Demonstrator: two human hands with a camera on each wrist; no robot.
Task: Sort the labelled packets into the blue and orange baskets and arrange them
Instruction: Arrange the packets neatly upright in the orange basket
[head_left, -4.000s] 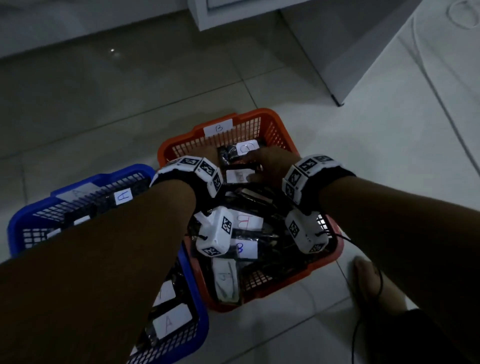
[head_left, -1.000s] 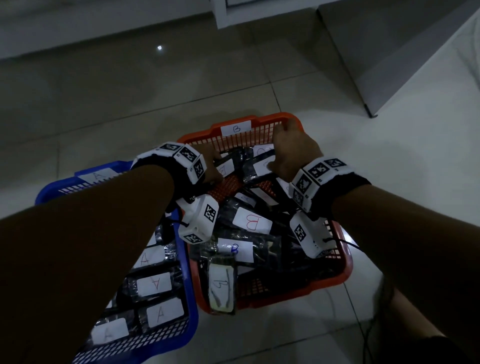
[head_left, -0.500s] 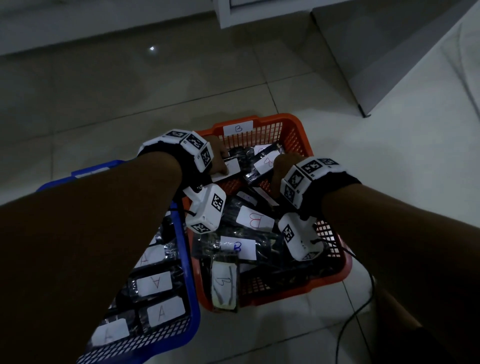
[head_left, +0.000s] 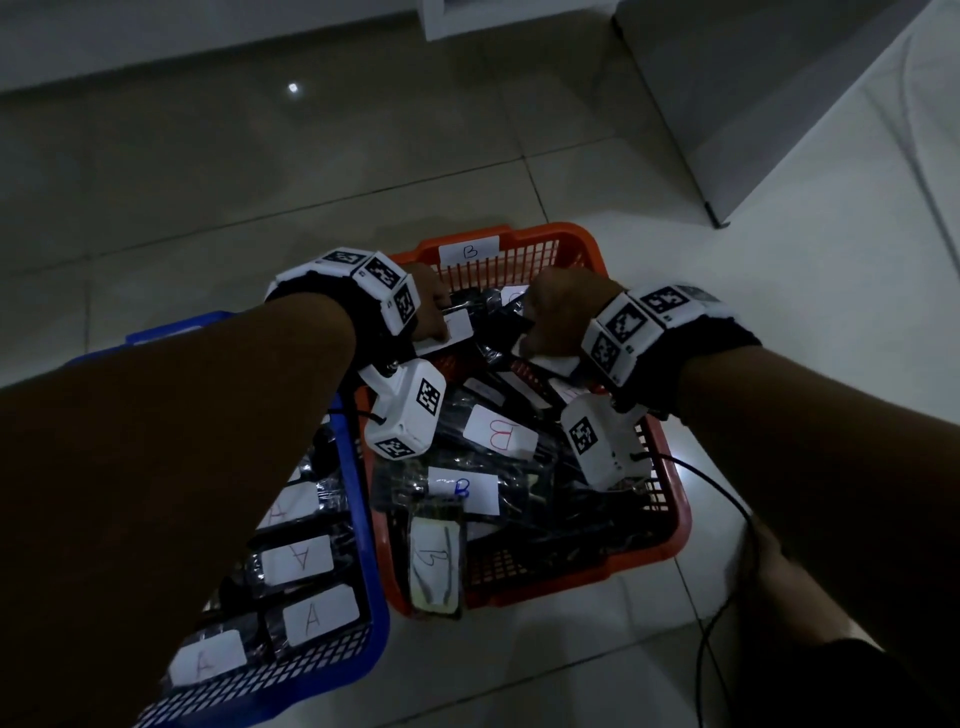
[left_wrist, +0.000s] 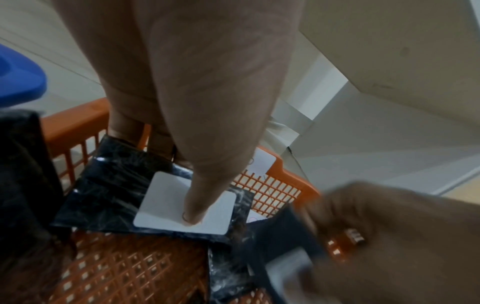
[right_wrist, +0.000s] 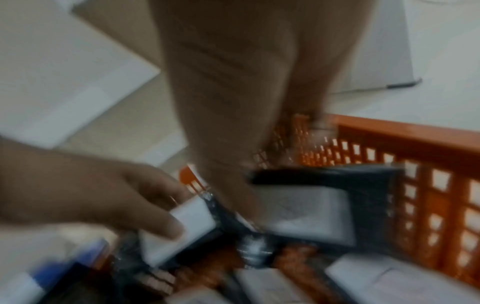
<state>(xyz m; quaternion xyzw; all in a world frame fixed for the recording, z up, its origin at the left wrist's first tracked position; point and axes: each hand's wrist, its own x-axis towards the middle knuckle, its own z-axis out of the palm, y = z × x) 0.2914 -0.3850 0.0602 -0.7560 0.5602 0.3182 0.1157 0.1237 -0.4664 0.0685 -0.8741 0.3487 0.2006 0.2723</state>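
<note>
In the blue basket (head_left: 358, 545) the A packets (head_left: 296, 560) lie in rows. In the orange basket (head_left: 670, 525), B packets (head_left: 500, 435) remain jumbled; the left hand (head_left: 428, 306) pinches one, the right hand (head_left: 558, 319) grasps another.

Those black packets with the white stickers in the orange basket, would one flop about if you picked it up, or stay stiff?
Probably floppy: the packet under the left hand has crinkled, glossy film. Likely slippery too, given that shine. It seems light, since packets lie loosely piled in the orange basket. Weight itself cannot be seen.
</note>
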